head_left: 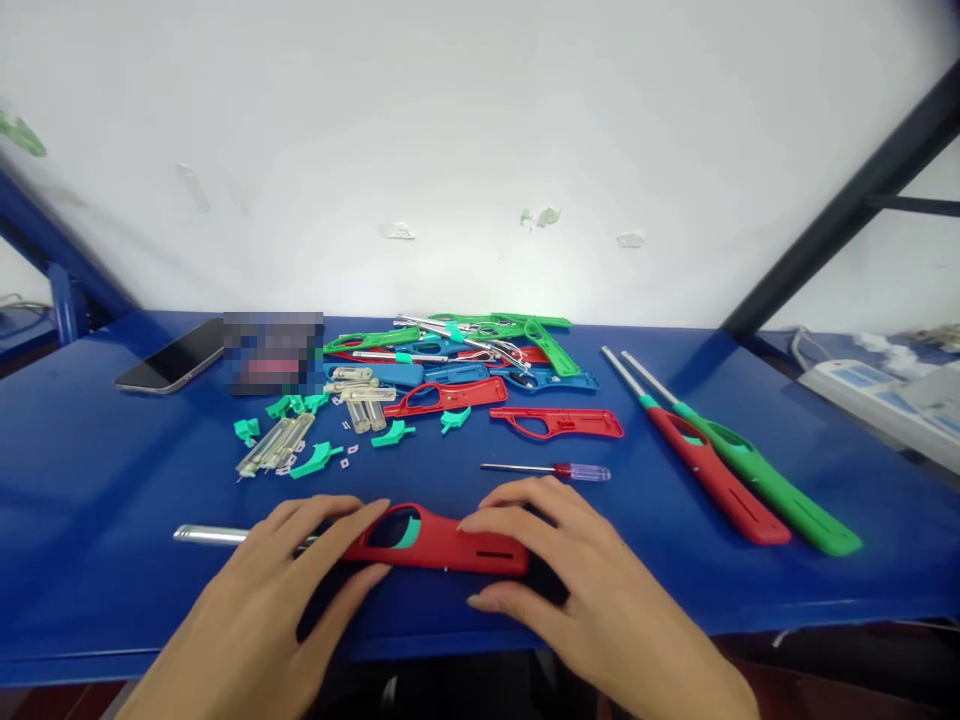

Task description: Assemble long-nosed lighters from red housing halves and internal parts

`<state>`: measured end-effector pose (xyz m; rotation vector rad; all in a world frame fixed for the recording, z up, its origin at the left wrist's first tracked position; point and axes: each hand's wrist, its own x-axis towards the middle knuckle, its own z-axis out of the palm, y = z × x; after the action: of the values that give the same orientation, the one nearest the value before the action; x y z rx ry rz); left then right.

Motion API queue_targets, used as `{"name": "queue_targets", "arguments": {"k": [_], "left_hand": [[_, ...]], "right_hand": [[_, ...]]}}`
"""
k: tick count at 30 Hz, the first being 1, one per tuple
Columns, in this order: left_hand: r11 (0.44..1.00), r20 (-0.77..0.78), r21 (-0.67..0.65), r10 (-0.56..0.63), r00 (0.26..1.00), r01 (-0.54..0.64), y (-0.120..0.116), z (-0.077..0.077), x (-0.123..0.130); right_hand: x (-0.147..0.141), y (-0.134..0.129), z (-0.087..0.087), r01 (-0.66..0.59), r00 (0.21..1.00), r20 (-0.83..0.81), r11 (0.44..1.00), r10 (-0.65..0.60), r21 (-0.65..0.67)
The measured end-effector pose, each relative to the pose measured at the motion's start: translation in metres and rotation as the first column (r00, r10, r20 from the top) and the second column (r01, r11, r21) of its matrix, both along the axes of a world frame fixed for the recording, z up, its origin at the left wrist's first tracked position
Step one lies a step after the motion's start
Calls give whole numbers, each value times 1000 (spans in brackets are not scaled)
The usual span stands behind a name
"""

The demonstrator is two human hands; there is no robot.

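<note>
A red lighter (450,545) with a teal trigger and a long metal tube lies sideways near the front edge of the blue table. My left hand (277,590) has its fingers wrapped round the front of the red body and over the tube. Around the handle's rear end, my right hand (577,570) grips with thumb and fingers. Just beyond, a screwdriver (581,471) with a clear purple handle rests on the table. Behind it is a red half-shell (577,422).
Mixed shells and metal tubes form a pile (457,350) at the back. Clear fuel tanks (277,443) and teal triggers (315,459) lie left. A phone (176,355) is back left. Red (720,480) and green (787,495) lighters lie right. The blue table (90,500) meets a white wall.
</note>
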<state>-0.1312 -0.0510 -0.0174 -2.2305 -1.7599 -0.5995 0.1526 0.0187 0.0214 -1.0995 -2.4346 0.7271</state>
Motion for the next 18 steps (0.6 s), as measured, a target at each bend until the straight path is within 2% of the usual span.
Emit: {"name": "queue_targets", "arguments": {"k": [2,4,7,8,10,12,14,16,18], "left_hand": [[1000,12,23,-11,1000,10,-1,-3,-6],[996,35,39,-86,996,85,-1,1,-4],[975,65,50,-218,974,215,-1,16,7],[973,88,81,-225,970,218,0,23,12],[973,132,130,-206,970,189,2,39,24],[973,183,217,-123,975,82,6,52,38],[957,315,289,-66,947,-29,11,58,50],[961,461,256,-25,887,-106,15,56,62],[987,520,153,-40,853,-46,18,44,72]], "right_hand": [[-8,-3,2,-57,998,36,998,56,15],[-16,-8,3,-98,994,54,995,97,34],[-23,-14,3,-88,996,37,994,86,70],[-23,-15,2,-64,998,19,994,62,86],[-19,-15,0,4,999,-46,993,2,118],[-13,-13,-2,69,989,-135,990,-52,123],[-8,-11,-5,108,971,-225,990,-85,89],[-5,-10,-7,120,953,-286,992,-104,37],[-4,-7,-11,136,938,-322,991,-129,-1]]}}
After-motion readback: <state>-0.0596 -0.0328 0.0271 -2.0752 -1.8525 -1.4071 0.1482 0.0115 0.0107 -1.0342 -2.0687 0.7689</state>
